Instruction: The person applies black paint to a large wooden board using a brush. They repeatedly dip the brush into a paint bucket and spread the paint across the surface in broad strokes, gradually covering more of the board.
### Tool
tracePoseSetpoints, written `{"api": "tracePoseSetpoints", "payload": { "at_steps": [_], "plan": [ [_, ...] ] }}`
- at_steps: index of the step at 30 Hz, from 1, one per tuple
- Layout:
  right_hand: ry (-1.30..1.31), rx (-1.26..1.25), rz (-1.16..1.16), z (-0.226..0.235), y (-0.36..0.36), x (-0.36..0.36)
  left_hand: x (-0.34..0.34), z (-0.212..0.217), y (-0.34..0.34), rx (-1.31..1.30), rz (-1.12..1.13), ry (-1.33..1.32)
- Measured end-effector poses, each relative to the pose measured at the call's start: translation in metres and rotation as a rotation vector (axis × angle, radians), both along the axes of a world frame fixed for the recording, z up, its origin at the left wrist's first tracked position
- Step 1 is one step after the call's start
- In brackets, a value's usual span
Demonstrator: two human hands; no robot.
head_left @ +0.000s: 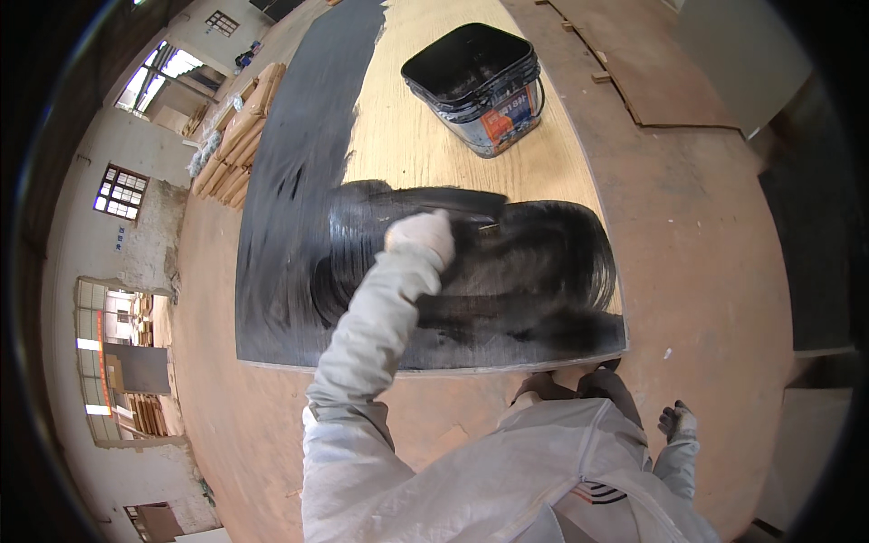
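Observation:
My left hand (422, 237), in a pale glove, is closed over a wide flat spreading tool (471, 211) coated in black. Its handle is hidden by the fist, so I cannot tell whether it is a brush or a scraper. The tool rests on wet black paint (543, 262) at the near end of a large board (389, 149). Bare pale wood grain shows beyond the paint, and a black band runs along the board's left side. Down at my side hangs my right hand (677, 422), its glove dark-stained, fingers loosely bent and apart, holding nothing.
A square black-smeared bucket (489, 118) with a wire handle stands on the far part of the board. Brown sheets (661, 81) lie on the floor at the far right. Wrapped stacks (240, 136) sit by the left wall. My feet are at the board's near edge.

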State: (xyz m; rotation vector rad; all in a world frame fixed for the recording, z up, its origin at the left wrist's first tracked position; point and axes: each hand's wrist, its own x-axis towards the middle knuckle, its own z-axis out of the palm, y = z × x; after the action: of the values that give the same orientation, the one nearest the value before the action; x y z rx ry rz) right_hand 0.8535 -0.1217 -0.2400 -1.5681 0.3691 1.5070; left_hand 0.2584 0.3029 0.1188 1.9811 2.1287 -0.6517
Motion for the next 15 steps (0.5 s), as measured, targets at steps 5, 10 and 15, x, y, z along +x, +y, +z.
{"api": "tracePoseSetpoints", "payload": {
  "at_steps": [5,10,15],
  "plan": [
    [0.011,0.003,0.061,0.006,0.015,0.008,-0.041,-0.006,0.015,0.021,0.137,-0.008],
    [0.041,-0.039,0.091,-0.023,0.019,0.047,0.075,-0.004,-0.002,0.018,0.112,-0.036],
    [-0.042,-0.086,0.103,-0.017,0.062,0.071,0.083,0.026,-0.024,0.091,0.191,-0.136]
  ]
}}
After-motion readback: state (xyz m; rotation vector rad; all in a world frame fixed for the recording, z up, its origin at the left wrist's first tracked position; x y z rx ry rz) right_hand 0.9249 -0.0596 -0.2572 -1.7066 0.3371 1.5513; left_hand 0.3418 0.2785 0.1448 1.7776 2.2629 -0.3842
